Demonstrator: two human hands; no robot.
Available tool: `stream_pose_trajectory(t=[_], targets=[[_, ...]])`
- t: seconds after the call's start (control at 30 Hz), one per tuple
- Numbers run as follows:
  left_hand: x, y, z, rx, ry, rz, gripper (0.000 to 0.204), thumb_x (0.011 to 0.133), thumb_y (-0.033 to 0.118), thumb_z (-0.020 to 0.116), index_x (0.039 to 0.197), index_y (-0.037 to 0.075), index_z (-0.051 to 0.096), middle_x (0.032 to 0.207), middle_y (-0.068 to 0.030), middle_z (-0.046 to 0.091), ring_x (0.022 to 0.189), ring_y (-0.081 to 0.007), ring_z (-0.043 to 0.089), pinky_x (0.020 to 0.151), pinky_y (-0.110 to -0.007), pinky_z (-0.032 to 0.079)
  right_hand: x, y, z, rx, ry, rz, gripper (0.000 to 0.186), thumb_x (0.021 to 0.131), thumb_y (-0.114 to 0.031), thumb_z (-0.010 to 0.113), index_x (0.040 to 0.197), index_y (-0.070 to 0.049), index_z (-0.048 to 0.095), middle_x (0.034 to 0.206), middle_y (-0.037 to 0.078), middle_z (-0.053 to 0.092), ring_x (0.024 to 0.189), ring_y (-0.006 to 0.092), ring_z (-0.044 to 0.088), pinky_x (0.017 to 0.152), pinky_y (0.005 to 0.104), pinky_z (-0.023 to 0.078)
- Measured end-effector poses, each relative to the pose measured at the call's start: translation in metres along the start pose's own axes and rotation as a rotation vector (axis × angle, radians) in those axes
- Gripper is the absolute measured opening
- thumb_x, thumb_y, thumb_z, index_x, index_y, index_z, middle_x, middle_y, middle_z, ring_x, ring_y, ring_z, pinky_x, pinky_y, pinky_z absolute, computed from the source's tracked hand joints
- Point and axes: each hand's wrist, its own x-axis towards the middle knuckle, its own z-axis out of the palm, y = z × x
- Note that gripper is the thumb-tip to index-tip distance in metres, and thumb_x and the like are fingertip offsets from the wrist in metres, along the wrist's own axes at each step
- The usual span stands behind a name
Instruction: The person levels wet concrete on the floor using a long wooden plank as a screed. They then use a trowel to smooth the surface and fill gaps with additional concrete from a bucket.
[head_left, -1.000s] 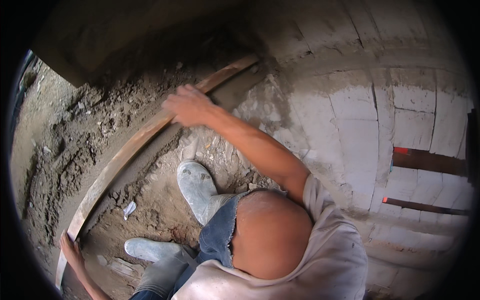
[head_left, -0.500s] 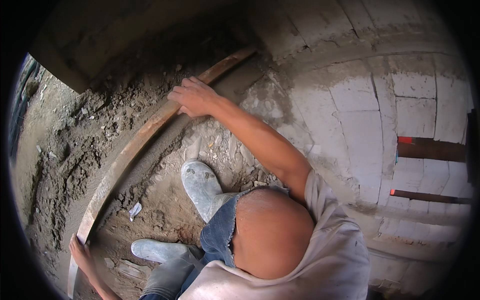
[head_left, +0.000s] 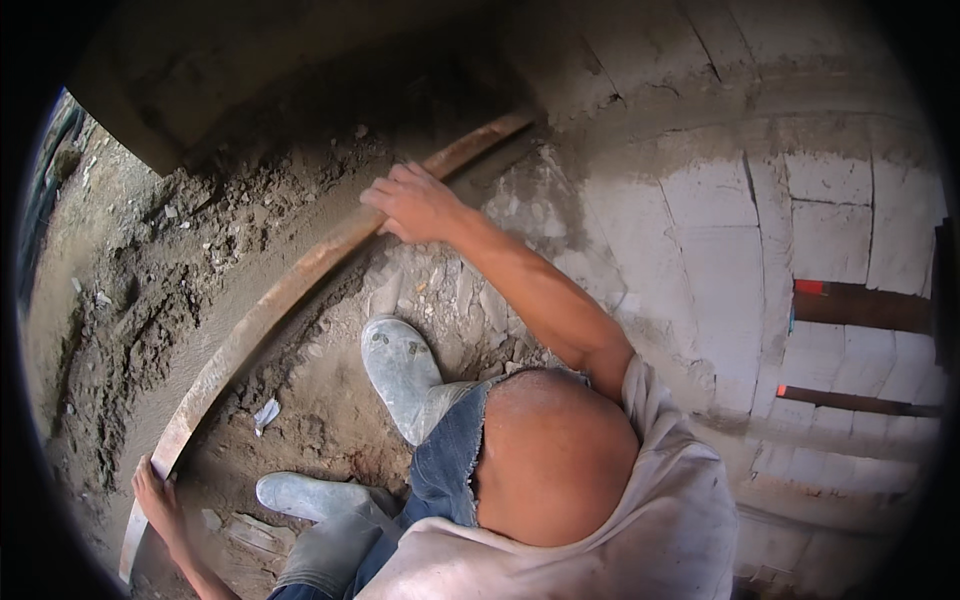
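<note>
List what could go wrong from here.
The long narrow board could scrape the bare right hand or left hand, since neither wears a glove.
Loose rubble lies near the right boot and might shift underfoot.
The white scrap lies close to the board and may get dragged along if the board moves that way.

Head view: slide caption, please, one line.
Left hand and right hand grip a long wooden board ahead of pale rubber boots.
</note>
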Motion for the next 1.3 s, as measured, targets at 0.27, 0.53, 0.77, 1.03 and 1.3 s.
stream_pose_trajectory(t=[0.27,0.53,0.77,1.03,1.3], targets=[[0.01,0.012,0.007,-0.028,-0.041,0.028,0.056,0.085,0.004,0.068,0.138,0.0,0.053,0.131,-0.0205,0.059,0.124,-0.0421,0.052,0.107,-0.048,0.041,0.004,0.012,0.004,0.01,-0.121,0.049,0.049,0.081,-0.027,0.081,0.125,-0.013,0.063,0.116,0.006,0.066,0.116,0.0303,0.056,0.105,0.0464,0.041],[-0.006,0.005,-0.003,-0.004,-0.034,0.012,0.059,0.08,-0.001,0.068,0.137,-0.001,0.053,0.131,-0.021,0.06,0.124,-0.0424,0.052,0.107,-0.048,0.042,-0.021,0.0,0.013,0.022,0.074,0.007,0.044,0.08,-0.024,0.082,0.119,-0.012,0.063,0.114,0.007,0.064,0.113,0.032,0.057,0.105,0.0479,0.041],[0.01,0.005,0.011,0.036,0.001,0.017,0.058,0.085,0.011,0.072,0.138,0.0,0.053,0.132,-0.0212,0.06,0.124,-0.0429,0.052,0.106,-0.048,0.042,0.022,0.01,0.004,0.003,-0.067,0.026,0.039,0.082,-0.024,0.08,0.116,-0.012,0.065,0.116,0.009,0.065,0.116,0.034,0.056,0.106,0.0492,0.041],[-0.001,0.045,0.002,-0.024,-0.143,-0.014,0.057,0.08,0.002,0.07,0.135,0.001,0.055,0.129,-0.0211,0.061,0.123,-0.0432,0.054,0.107,-0.049,0.043,-0.036,0.015,0.004,0.004,-0.186,0.066,0.041,0.085,-0.029,0.079,0.118,-0.012,0.064,0.119,0.009,0.065,0.116,0.0326,0.056,0.107,0.0473,0.041],[0.012,-0.009,-0.026,0.05,-0.045,-0.044,0.053,0.084,0.006,0.071,0.135,0.002,0.056,0.132,-0.0207,0.062,0.124,-0.0414,0.056,0.106,-0.047,0.045,0.057,-0.002,0.012,0.016,0.03,-0.102,0.05,0.081,-0.025,0.078,0.126,-0.008,0.065,0.121,0.012,0.069,0.112,0.0354,0.061,0.098,0.0487,0.047]])
